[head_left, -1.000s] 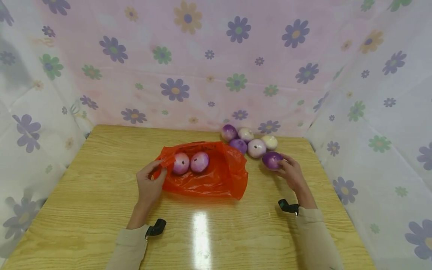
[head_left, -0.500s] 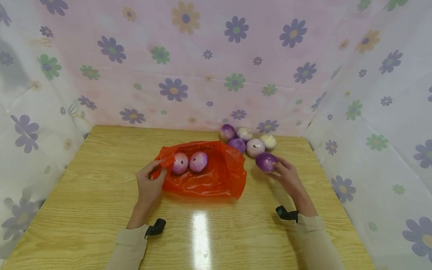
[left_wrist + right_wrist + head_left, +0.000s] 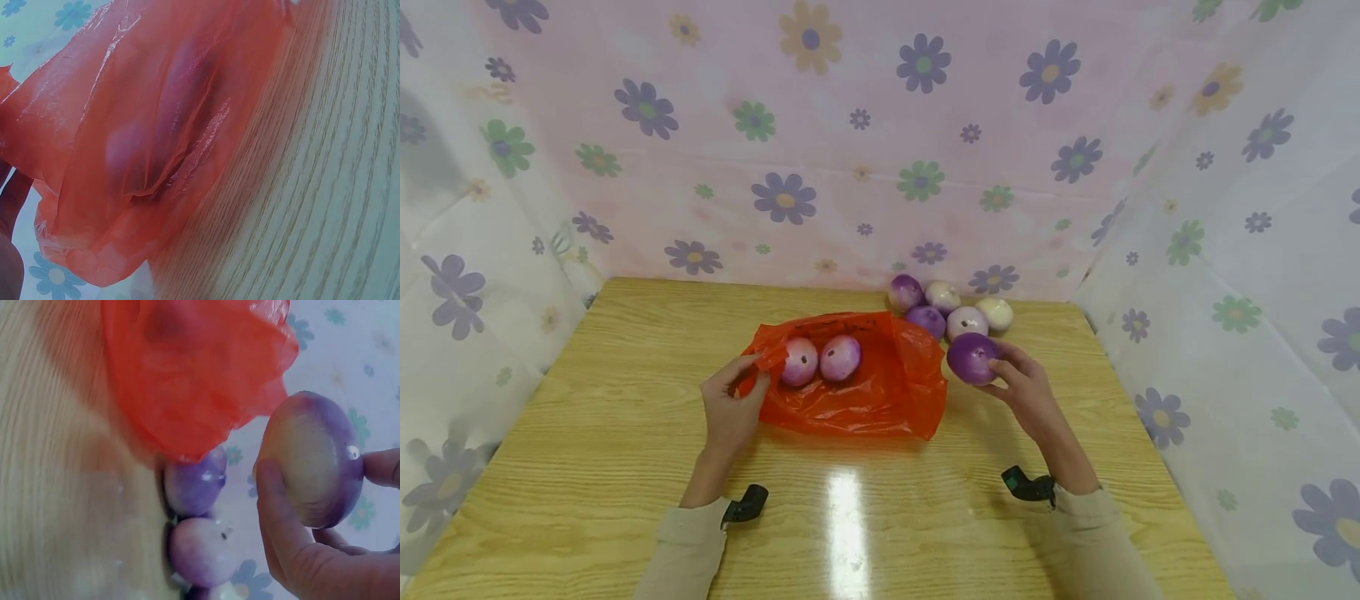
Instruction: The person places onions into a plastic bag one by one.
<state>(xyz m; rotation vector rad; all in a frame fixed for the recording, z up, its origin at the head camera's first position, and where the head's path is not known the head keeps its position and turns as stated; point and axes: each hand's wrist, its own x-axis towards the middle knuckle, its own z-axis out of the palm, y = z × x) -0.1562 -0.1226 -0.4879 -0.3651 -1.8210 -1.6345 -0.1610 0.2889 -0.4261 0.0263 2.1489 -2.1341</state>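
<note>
Left hand (image 3: 732, 410): I have it pinching the left edge of the red bag (image 3: 880, 410), thumb against fingers.
Right hand (image 3: 1028, 392): I see it gripping the held onion (image 3: 971, 358) between thumb and fingers.
Held onion: it has just shifted leftward, toward the bag. It sits just beside the bag's right edge, seemingly lifted off the wooden table (image 3: 625, 433); I cannot tell whether onion and bag touch.
Bagged onions (image 3: 840, 358): two lie side by side in the left part of the bag, visible through its mouth; neither they nor the bag have noticeably moved.
Loose onions (image 3: 925, 322): five sit bunched on the table, beyond the bag's right end.
Meaning: I judge the carry toward the bag well along, but this onion is not yet inside.
</note>
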